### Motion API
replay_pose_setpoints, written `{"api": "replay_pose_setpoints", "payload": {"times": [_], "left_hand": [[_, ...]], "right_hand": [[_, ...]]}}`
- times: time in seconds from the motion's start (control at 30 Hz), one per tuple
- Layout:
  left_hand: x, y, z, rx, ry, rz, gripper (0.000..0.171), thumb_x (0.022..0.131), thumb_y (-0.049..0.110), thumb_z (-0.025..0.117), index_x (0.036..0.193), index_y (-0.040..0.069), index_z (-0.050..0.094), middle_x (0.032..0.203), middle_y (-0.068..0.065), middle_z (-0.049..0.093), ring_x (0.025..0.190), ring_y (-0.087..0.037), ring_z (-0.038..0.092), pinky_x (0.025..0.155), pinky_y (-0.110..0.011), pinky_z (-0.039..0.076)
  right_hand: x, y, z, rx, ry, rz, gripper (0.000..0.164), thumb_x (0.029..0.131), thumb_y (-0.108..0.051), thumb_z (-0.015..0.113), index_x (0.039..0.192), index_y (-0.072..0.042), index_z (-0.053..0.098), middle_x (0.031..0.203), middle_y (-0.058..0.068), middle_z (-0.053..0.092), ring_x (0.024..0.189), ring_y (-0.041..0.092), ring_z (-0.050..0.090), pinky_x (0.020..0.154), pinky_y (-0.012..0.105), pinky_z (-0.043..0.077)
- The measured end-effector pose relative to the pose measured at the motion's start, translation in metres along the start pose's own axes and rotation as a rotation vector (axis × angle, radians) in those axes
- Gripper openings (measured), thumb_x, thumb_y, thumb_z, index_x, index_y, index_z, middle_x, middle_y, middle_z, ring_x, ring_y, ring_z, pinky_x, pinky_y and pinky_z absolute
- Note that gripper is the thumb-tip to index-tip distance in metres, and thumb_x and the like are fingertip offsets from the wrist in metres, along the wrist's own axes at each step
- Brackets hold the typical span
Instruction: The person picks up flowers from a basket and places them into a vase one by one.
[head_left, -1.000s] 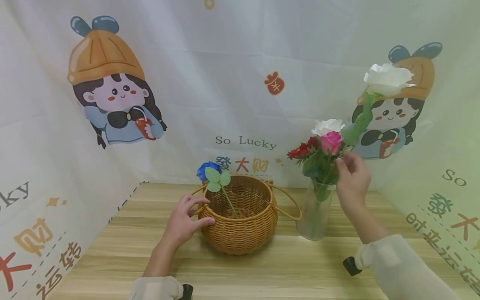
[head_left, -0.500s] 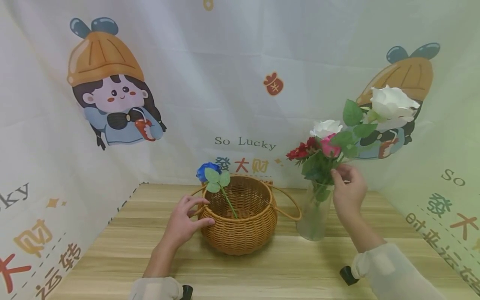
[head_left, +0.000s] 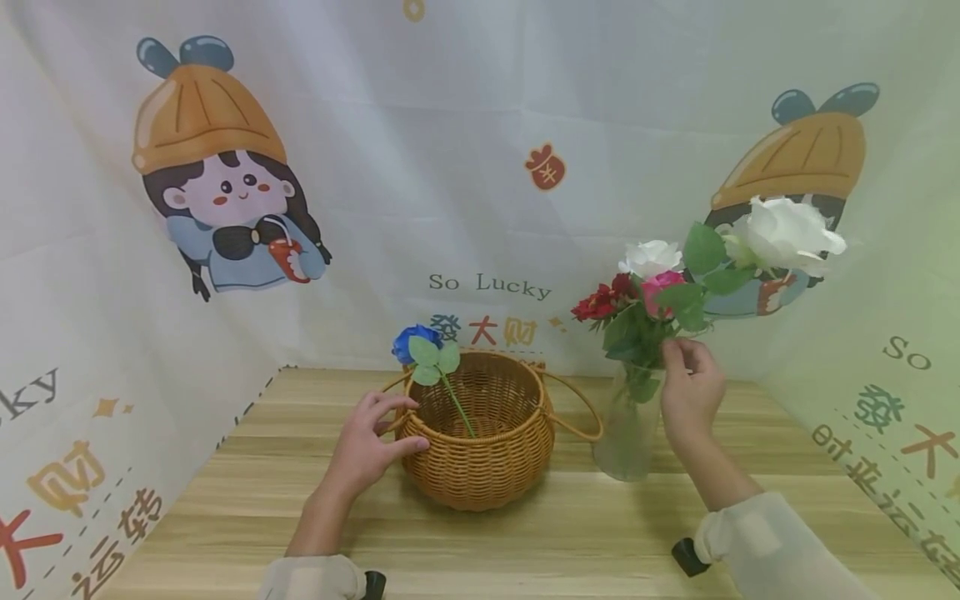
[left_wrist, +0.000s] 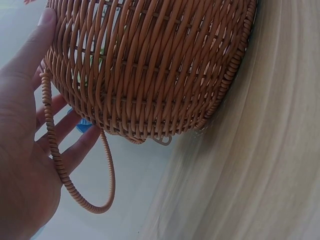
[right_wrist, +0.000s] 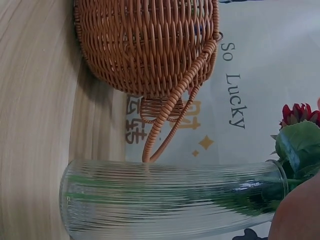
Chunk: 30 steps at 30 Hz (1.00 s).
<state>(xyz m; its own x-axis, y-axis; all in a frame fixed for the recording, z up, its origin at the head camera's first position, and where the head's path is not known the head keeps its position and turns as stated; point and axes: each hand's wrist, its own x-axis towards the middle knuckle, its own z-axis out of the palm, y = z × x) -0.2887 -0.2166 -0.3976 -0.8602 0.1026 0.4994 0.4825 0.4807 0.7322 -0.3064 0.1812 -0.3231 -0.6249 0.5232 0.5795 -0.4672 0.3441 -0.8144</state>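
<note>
My right hand pinches the stem of a large white rose, just above the mouth of a ribbed glass vase. The bloom leans to the right; the hand hides part of its stem. In the vase stand a smaller white rose, a pink rose and red flowers. My left hand rests with spread fingers against the left side of a wicker basket, its thumb in front. A blue rose leans inside the basket, its bloom over the rim.
The basket's right handle hangs out close to the vase. Its left handle loops past my left fingers. Basket and vase stand on a wooden table, in front of a printed cloth.
My right hand has come down and slightly left with the large white rose, whose bloom has dropped and tilted right. The left hand and basket have stayed in place.
</note>
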Motion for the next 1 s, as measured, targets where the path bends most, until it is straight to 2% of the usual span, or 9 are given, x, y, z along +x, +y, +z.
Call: {"api": "replay_pose_setpoints", "payload": {"times": [0.13, 0.3, 0.5, 0.63, 0.77, 1.0], "left_hand": [[-0.0003, -0.0002, -0.0004, 0.002, 0.001, -0.002, 0.048, 0.072, 0.034, 0.086, 0.114, 0.021, 0.067, 0.113, -0.004, 0.051, 0.118, -0.031, 0.05, 0.096, -0.046, 0.052], [-0.0002, -0.0019, 0.0, 0.001, 0.001, 0.007, 0.049, 0.072, 0.034, 0.086, 0.115, 0.021, 0.066, 0.114, -0.005, 0.051, 0.119, -0.031, 0.049, 0.096, -0.046, 0.052], [-0.0004, -0.001, 0.0003, -0.009, 0.001, -0.005, 0.05, 0.072, 0.034, 0.086, 0.115, 0.02, 0.066, 0.114, -0.005, 0.051, 0.119, -0.031, 0.05, 0.096, -0.045, 0.052], [0.0, 0.0003, 0.0005, -0.024, 0.0, -0.016, 0.051, 0.071, 0.034, 0.087, 0.115, 0.02, 0.066, 0.114, -0.005, 0.051, 0.118, -0.03, 0.051, 0.096, -0.043, 0.052], [0.0001, 0.001, 0.0002, -0.033, -0.001, -0.024, 0.051, 0.071, 0.034, 0.087, 0.115, 0.019, 0.066, 0.114, -0.005, 0.051, 0.118, -0.03, 0.05, 0.097, -0.043, 0.052], [-0.0002, -0.0006, 0.0006, -0.035, -0.004, -0.02, 0.052, 0.072, 0.032, 0.086, 0.117, 0.017, 0.066, 0.113, -0.006, 0.05, 0.118, -0.031, 0.051, 0.098, -0.043, 0.051]], "right_hand": [[-0.0012, -0.0009, 0.0008, 0.027, -0.003, 0.027, 0.034, 0.1, -0.028, 0.057, 0.096, 0.005, 0.065, 0.073, -0.02, 0.056, 0.076, 0.006, 0.053, 0.068, 0.02, 0.044], [-0.0018, -0.002, 0.0024, 0.049, 0.009, 0.052, 0.035, 0.099, -0.026, 0.058, 0.094, 0.007, 0.066, 0.071, -0.02, 0.056, 0.078, 0.007, 0.054, 0.075, 0.021, 0.043], [-0.0008, -0.0012, 0.003, 0.047, 0.026, 0.154, 0.035, 0.097, -0.028, 0.061, 0.098, 0.006, 0.069, 0.074, -0.023, 0.058, 0.082, 0.006, 0.055, 0.077, 0.02, 0.046], [-0.0001, -0.0005, 0.0021, 0.032, 0.042, 0.217, 0.031, 0.095, -0.025, 0.063, 0.105, 0.005, 0.07, 0.076, -0.021, 0.058, 0.083, 0.005, 0.054, 0.075, 0.019, 0.046], [0.0, -0.0005, 0.0014, 0.034, 0.046, 0.265, 0.022, 0.095, -0.014, 0.063, 0.108, 0.003, 0.068, 0.073, -0.019, 0.055, 0.08, 0.006, 0.051, 0.066, 0.016, 0.045], [-0.0011, 0.0042, 0.0006, 0.062, 0.085, 0.282, 0.014, 0.087, 0.001, 0.06, 0.1, 0.002, 0.066, 0.066, -0.015, 0.052, 0.07, 0.006, 0.049, 0.058, 0.015, 0.043]]}}
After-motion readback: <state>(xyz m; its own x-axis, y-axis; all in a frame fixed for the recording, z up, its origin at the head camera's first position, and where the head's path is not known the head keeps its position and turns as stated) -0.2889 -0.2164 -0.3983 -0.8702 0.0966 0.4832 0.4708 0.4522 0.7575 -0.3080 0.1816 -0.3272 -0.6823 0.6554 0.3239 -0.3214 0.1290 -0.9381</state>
